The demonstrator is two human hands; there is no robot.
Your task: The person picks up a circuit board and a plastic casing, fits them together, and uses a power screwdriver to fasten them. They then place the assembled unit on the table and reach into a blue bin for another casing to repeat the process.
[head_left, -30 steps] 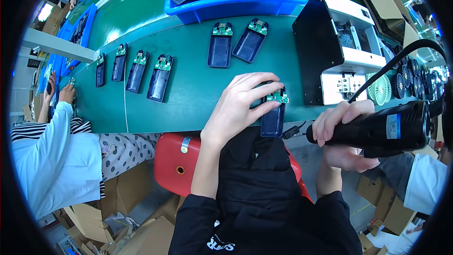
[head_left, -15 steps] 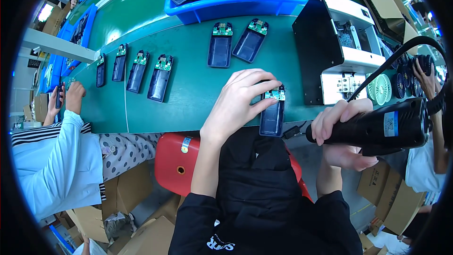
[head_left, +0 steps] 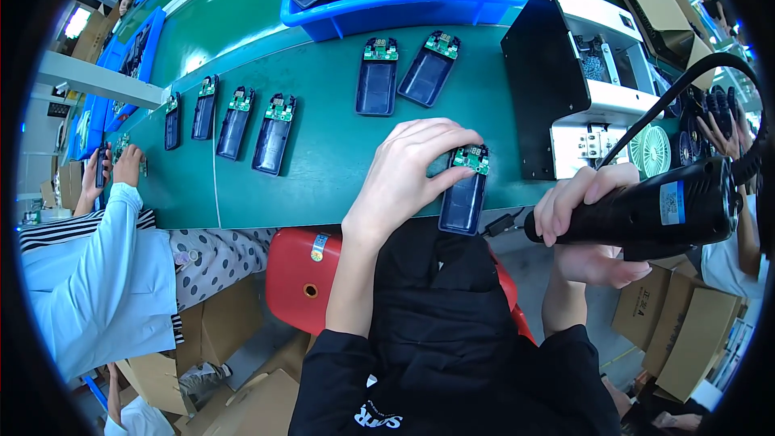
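My left hand (head_left: 408,168) is closed on the top end of a dark plastic housing (head_left: 462,205), thumb and fingers at its small green circuit board (head_left: 478,163). The housing lies open side up at the table's near edge, slightly tilted. In my right hand (head_left: 583,194) is a black electric screwdriver (head_left: 634,218), held sideways with its tip toward the housing and apart from it. A thick black cable (head_left: 686,85) runs from its rear end. Two similar housings (head_left: 376,85) lie farther back, each with a board at its top.
Several more housings (head_left: 274,136) lie in a row at left. A blue bin (head_left: 404,18) piled with them stands at the back. Right of centre stands a black-and-white machine (head_left: 533,73), with a green fan-like grille (head_left: 650,152) beside it. A co-worker's arm (head_left: 121,234) is at left.
The held housing has turned slightly, its lower end shifting left, and more of its board shows. The screwdriver's rear end has risen a little. The left co-worker's hand has moved lower.
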